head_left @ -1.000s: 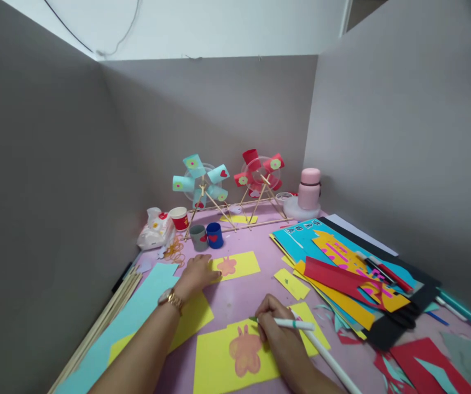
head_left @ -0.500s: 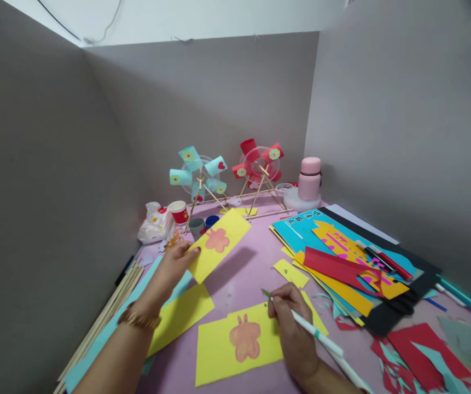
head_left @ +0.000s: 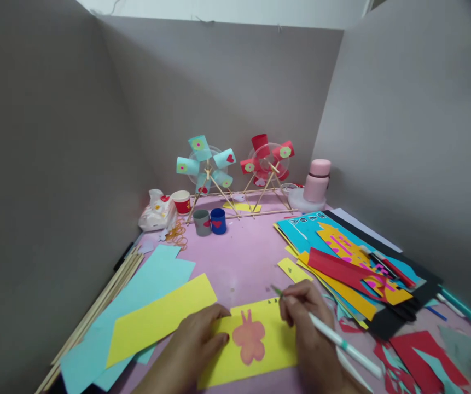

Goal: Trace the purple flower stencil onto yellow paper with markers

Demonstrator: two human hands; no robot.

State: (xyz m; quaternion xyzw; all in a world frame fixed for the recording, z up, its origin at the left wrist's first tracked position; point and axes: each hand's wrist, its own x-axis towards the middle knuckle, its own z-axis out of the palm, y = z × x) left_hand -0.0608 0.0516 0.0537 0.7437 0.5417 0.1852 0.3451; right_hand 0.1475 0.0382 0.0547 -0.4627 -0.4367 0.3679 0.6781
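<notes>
My left hand [head_left: 202, 336] rests at the left edge of a yellow card [head_left: 278, 342], thumb and fingers apart. On this card is a pink butterfly [head_left: 248, 338] with two feelers. My right hand [head_left: 307, 317] grips a white marker [head_left: 348, 347] with a green band; its green tip points up and left near the card's upper edge, where a few small dark marks show. Left of the card, a plain yellow sheet [head_left: 161, 317] lies over light blue paper [head_left: 137, 295]. A yellow strip [head_left: 295, 270] with a small mark lies beyond my right hand.
Two paper wheels, one light blue [head_left: 206, 167] and one red [head_left: 266, 164], stand on sticks at the back. Grey [head_left: 201, 223] and blue [head_left: 217, 221] paper rings sit before them. Coloured sheets [head_left: 301, 230], scissors and pens lie right, wooden sticks [head_left: 96, 306] left, a pink flask [head_left: 317, 180] behind.
My left hand has come down from above the table to the card in front. The butterfly card it held up no longer shows separately. My right hand stays near the card's upper right edge.
</notes>
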